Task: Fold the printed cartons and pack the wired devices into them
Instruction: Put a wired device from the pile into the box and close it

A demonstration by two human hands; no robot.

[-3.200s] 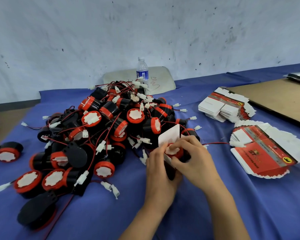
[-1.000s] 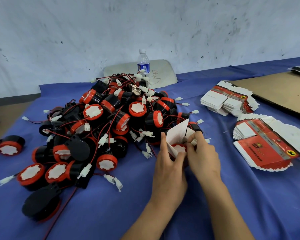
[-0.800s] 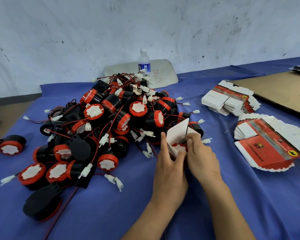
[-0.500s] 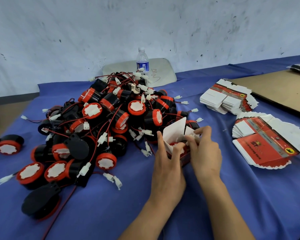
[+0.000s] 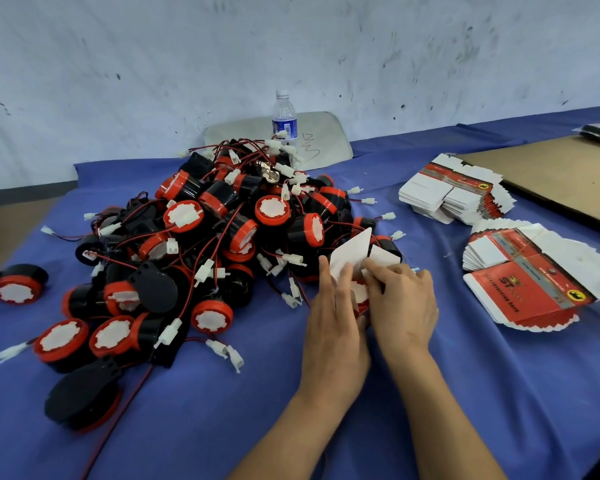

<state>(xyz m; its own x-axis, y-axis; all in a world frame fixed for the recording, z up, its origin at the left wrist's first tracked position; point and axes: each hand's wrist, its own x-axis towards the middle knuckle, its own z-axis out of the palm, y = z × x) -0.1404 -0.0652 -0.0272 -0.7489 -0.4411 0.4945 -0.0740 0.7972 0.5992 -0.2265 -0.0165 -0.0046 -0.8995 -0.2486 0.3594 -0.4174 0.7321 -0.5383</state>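
Just beside the device pile [image 5: 222, 237], the carton [image 5: 352, 251] sits between both hands: left hand [image 5: 333, 320] grips its side, right hand [image 5: 402, 303] pinches a white flap.

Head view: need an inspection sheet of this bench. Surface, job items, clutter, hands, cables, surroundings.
Surface: blue cloth, creased, under everything.
Job's things: pile of wired devices, black with red rims; stray device at far left; carton, flaps open, in the hands; flat cartons in a far stack and a near stack at right.
Clutter: water bottle behind the pile; cardboard sheet at right.
Hands: left hand and right hand both grip the carton's white flaps.
Cables: leads with white connectors tangled through the pile; one red lead trails toward the near edge.
Surroundings: scuffed white wall.
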